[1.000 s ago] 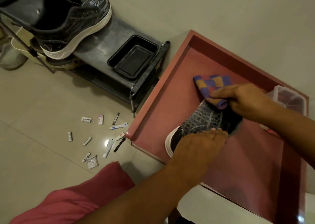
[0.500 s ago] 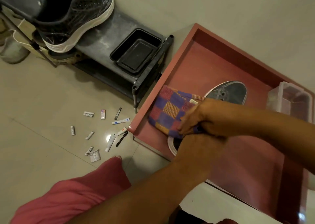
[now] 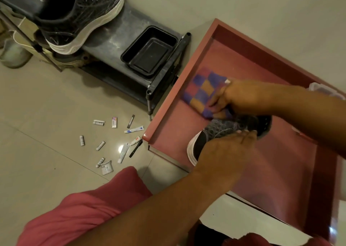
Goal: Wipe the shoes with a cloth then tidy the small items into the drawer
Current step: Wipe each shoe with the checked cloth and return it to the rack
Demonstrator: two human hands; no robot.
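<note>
A dark patterned shoe with a white sole lies in the open red drawer. My left hand grips the shoe from the near side. My right hand holds a checkered purple, orange and red cloth against the shoe's far side. The cloth is blurred. Several small items, tubes, batteries, a pen and packets, lie scattered on the tiled floor left of the drawer. A second black shoe with a white sole stands on the shoe rack.
A black plastic tray sits on the rack's top shelf. A clear plastic box stands at the drawer's far right. My knee in red cloth is at the bottom left. A pale shoe lies at the far left.
My right hand has swept the cloth from the shoe's toe back up along the shoe. The shoe's patterned upper shows again. My left hand kept its grip.
</note>
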